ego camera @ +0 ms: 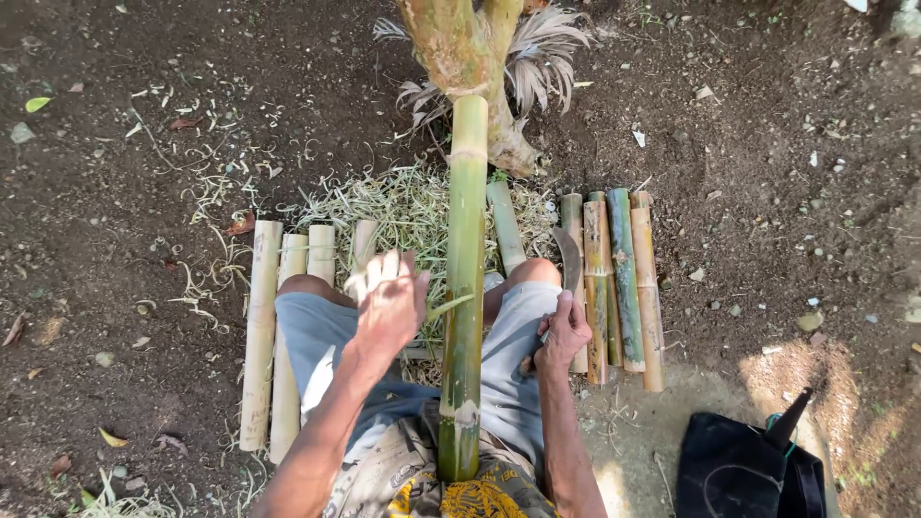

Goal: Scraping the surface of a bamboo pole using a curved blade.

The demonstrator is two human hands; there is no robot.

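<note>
A long green bamboo pole (pixel 466 269) runs between my knees, its far end braced against a small tree trunk (pixel 460 48), its near end at my lap. My left hand (pixel 389 305) hovers just left of the pole, fingers spread, holding nothing. My right hand (pixel 563 334) rests on my right knee and grips the handle of a curved knife (pixel 570 261), whose blade points away from me. A thin green sliver sticks out of the pole's left side by my left hand.
Peeled pale bamboo pieces (pixel 261 326) lie in a row at my left. Unpeeled green and yellow pieces (pixel 622 278) lie at my right. Shavings (pixel 403 206) cover the dirt ahead. A black bag (pixel 743 470) sits at the lower right.
</note>
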